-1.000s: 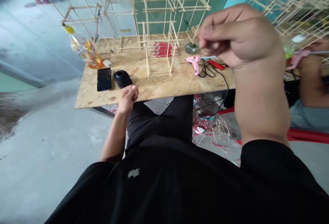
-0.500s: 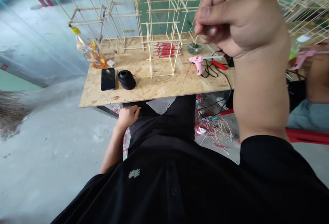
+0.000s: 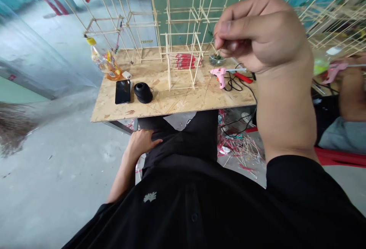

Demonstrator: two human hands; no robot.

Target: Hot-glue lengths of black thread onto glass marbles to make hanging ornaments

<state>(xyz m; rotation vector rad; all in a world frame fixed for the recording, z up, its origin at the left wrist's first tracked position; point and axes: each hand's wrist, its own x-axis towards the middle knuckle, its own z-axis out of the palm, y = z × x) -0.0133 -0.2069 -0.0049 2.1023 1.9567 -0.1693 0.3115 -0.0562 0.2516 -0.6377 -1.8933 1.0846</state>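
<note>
My right hand (image 3: 251,31) is raised over the table's right half, thumb and fingers pinched on a thin dark thread. Only a faint stretch of it shows below the fingertips. On my left thigh lies my left hand (image 3: 143,141), thumb apart from the fingers, holding nothing. A black spool (image 3: 143,92) of thread stands near the table's front edge, beside a black phone (image 3: 122,91). Behind them rises a frame of thin wooden sticks (image 3: 168,62), with red-and-white bundled packets (image 3: 185,61) inside its lower part. Beyond my right hand sits a clear bowl (image 3: 215,60) of small dark green pieces.
A pink glue gun (image 3: 220,75), its black cable and a red-handled tool (image 3: 243,77) lie to the right. A yellow-capped bottle (image 3: 105,60) leans at the left. Sticks and scraps (image 3: 243,151) litter the floor. Another person's arm (image 3: 353,96) is at the far right.
My right hand sits slightly lower and further left in view, still pinching. The left hand on my thigh has loosened, its thumb now stretched out. The whole view has shifted a little.
</note>
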